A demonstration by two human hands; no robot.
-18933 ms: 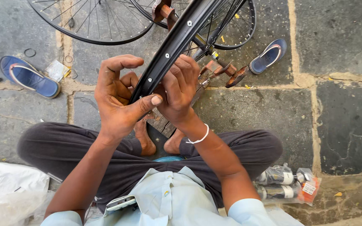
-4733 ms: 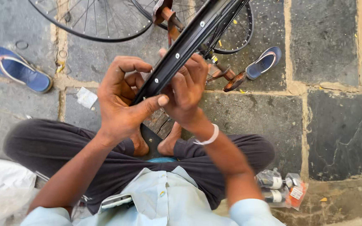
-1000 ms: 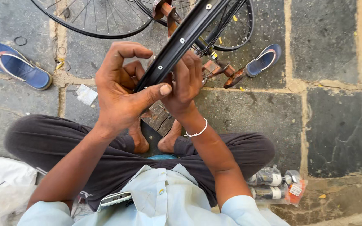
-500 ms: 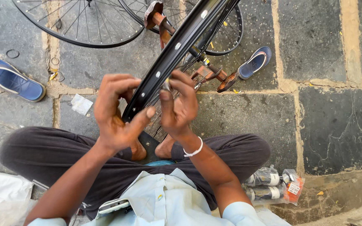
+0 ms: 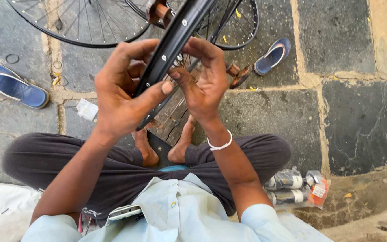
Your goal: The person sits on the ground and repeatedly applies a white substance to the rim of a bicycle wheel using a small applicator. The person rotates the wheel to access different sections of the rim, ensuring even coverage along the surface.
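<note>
Stone floor (image 5: 359,112); spoked wheel (image 5: 81,27) at top edge. Black rim (image 5: 171,49) slants over the lap, left hand (image 5: 122,94) gripping it, right hand (image 5: 202,85) half open, fingertips on it. Sandals: left edge (image 5: 12,85), upper right (image 5: 272,56). Packets (image 5: 296,190) lower right.

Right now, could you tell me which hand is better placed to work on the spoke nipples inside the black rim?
Probably the right hand: its fingers already reach the inner side of the black rim, whereas the left hand is wrapped around the rim, steadying it.
</note>
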